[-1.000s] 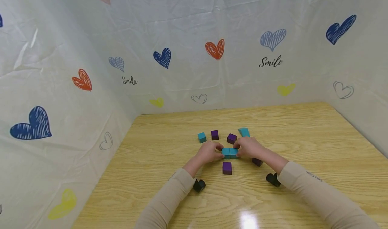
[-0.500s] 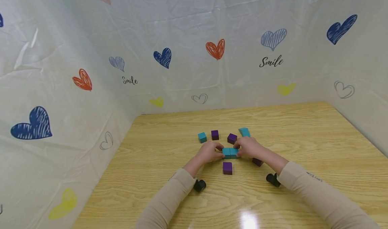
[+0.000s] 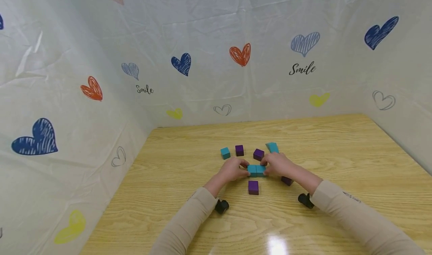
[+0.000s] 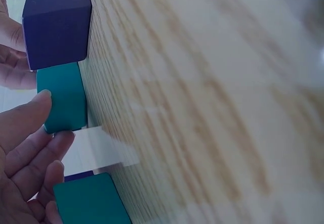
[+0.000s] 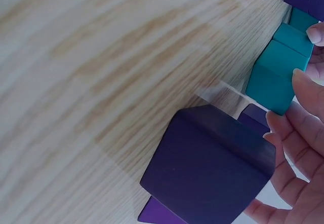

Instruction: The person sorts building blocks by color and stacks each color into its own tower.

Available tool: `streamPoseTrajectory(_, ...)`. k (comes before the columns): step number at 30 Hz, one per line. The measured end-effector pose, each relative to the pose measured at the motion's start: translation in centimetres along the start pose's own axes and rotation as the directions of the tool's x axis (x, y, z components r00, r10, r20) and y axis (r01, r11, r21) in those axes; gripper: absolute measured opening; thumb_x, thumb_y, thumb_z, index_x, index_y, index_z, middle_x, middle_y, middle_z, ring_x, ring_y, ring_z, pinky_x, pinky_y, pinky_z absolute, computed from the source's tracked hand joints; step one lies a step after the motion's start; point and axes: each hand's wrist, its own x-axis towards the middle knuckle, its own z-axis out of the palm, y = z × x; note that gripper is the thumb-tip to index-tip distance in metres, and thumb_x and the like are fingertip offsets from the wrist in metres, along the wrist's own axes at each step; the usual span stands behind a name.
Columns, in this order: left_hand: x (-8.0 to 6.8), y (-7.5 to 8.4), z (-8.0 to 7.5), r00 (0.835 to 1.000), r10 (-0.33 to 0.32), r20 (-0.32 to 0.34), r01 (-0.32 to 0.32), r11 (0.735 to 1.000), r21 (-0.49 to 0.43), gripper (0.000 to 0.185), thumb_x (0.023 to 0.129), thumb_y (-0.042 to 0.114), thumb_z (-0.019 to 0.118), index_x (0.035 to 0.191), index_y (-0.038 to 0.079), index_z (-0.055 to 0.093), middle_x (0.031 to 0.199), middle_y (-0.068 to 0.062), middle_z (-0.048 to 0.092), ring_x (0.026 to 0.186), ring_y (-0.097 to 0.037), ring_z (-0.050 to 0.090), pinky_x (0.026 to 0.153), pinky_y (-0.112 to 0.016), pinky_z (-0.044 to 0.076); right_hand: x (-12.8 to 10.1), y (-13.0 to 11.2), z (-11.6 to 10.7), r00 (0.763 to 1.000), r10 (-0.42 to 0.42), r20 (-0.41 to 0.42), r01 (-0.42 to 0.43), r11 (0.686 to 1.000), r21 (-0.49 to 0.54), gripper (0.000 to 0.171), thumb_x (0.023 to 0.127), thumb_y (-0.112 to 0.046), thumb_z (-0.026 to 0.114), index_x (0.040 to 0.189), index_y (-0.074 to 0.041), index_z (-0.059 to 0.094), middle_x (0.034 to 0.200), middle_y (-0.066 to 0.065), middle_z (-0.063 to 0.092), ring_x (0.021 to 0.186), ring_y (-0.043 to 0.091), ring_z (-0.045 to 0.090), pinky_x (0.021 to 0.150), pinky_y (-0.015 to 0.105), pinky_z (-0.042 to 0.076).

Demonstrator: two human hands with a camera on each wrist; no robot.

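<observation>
Two teal cubes stand side by side, faces touching, on the wooden table in the head view. My left hand (image 3: 233,169) pinches the left teal cube (image 3: 252,171) between thumb and fingers, as the left wrist view also shows on that teal cube (image 4: 63,100). On the other side, my right hand (image 3: 277,164) pinches the right teal cube (image 3: 261,171); its thumb lies on that teal cube (image 5: 276,77) in the right wrist view. A purple cube (image 3: 253,188) sits just in front of the pair. Another purple cube (image 3: 287,180) is partly hidden beneath the right wrist.
Behind the hands are a teal cube (image 3: 225,153), a purple cube (image 3: 239,150), a tilted purple cube (image 3: 258,154) and a teal wedge-shaped block (image 3: 272,147), partly covered by the right hand. Black wrist cameras (image 3: 221,206) hang under the forearms. A heart-printed curtain (image 3: 202,93) encloses the table.
</observation>
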Motion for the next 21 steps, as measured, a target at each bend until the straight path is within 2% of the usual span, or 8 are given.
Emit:
streamPoseTrajectory(8,-0.1,0.1,-0.1,1.0,0.008,0.001,-0.008,1.0,0.001,0.032,0.079,0.022,0.072,0.107,0.008,0.067,0.099,-0.002,0.068,0.093,-0.013,0.06,0.079,-0.022,0.047,0.0,0.0,0.1,1.0,0.001,0.002,-0.001,1.0,0.001,0.026,0.074,-0.012,0.075,0.097,-0.003,0.07,0.096,0.009,0.067,0.092,0.028,0.061,0.076,0.044,0.048)
streamPoseTrajectory(13,-0.2,0.2,-0.1,1.0,0.018,-0.006,-0.018,0.999,0.033,0.032,0.079,0.023,0.072,0.108,0.009,0.067,0.1,-0.002,0.067,0.094,-0.013,0.06,0.08,-0.022,0.047,0.0,0.1,0.1,1.0,0.001,0.004,-0.001,1.0,-0.002,0.025,0.074,-0.012,0.075,0.097,-0.003,0.07,0.096,0.009,0.067,0.092,0.028,0.061,0.075,0.043,0.048)
streamPoseTrajectory(17,-0.3,0.2,-0.4,1.0,0.018,-0.001,-0.018,0.998,0.066,0.04,0.079,0.029,0.072,0.115,0.012,0.063,0.103,-0.001,0.066,0.096,-0.015,0.059,0.082,-0.025,0.047,0.0,0.1,0.0,1.0,-0.003,0.002,0.003,1.0,-0.01,0.025,0.074,-0.012,0.075,0.096,-0.003,0.07,0.095,0.008,0.067,0.091,0.027,0.061,0.074,0.043,0.048)
streamPoseTrajectory(21,-0.4,0.0,-1.3,0.999,0.005,-0.038,-0.005,1.0,0.016,0.046,0.081,0.03,0.07,0.122,0.013,0.058,0.106,-0.003,0.065,0.095,-0.02,0.058,0.081,-0.03,0.047,0.1,0.2,0.1,1.0,0.003,0.005,-0.003,1.0,-0.006,0.026,0.074,-0.013,0.075,0.097,-0.003,0.07,0.096,0.008,0.067,0.091,0.027,0.061,0.075,0.044,0.048)
